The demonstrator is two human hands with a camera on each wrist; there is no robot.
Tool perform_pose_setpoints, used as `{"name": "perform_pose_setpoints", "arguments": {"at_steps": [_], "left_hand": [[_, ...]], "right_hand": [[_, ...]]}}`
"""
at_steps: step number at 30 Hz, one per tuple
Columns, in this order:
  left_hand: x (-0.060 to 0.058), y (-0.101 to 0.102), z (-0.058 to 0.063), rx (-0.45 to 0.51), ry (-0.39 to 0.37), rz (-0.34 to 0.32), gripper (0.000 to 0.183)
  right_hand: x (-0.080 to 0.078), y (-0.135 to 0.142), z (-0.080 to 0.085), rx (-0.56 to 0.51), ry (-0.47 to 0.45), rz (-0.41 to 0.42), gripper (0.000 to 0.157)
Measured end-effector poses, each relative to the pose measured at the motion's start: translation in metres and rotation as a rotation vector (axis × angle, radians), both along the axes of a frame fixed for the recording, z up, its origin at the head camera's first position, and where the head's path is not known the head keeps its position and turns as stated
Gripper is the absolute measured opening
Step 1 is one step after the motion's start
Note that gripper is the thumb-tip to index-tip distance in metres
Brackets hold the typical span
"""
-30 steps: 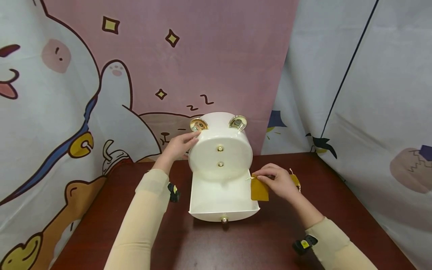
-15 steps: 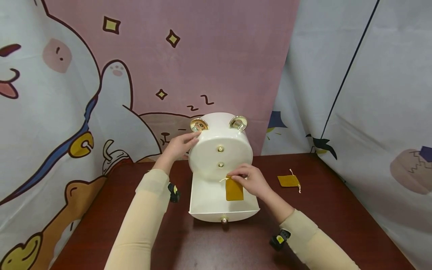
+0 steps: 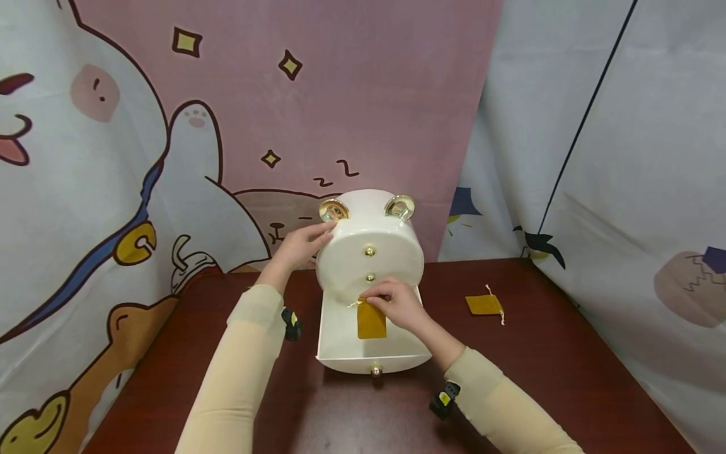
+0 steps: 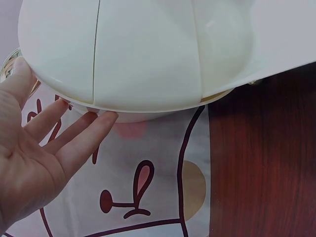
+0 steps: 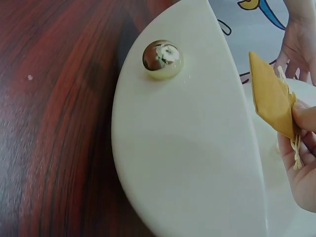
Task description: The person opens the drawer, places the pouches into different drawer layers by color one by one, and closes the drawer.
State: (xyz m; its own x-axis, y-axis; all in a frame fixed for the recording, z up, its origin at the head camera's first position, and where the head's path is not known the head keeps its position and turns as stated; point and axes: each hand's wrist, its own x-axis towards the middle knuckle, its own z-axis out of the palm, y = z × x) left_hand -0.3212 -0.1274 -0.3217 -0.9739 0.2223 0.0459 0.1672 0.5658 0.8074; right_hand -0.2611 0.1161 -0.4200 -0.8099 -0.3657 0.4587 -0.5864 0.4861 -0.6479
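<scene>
A white storage box with gold ear-like rings and gold knobs stands on the table, its bottom drawer pulled out toward me. My left hand rests on the box's upper left side; in the left wrist view its fingers are extended, their tips at the box's edge. Between thumb and fingers my right hand pinches a mustard-yellow drawstring pouch by its corded top. The pouch hangs over the drawer, and the right wrist view shows its flat side beyond the drawer front.
A second yellow drawstring pouch lies on the dark red-brown table, right of the box. Printed cloth hangs behind the table and along both sides. The drawer's gold knob sticks out at the front.
My right hand has carried the pouch leftward from the drawer's right edge to over its middle, uncovering the second pouch on the table. The left hand has stayed on the box.
</scene>
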Motion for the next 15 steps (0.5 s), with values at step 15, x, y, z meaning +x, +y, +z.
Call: {"name": "perform_pose_setpoints", "arguments": {"at_steps": [15], "left_hand": [[0.002, 0.000, 0.001, -0.006, 0.007, -0.014, 0.046]], "right_hand": [[-0.010, -0.024, -0.007, -0.005, 0.051, -0.035, 0.010]]}}
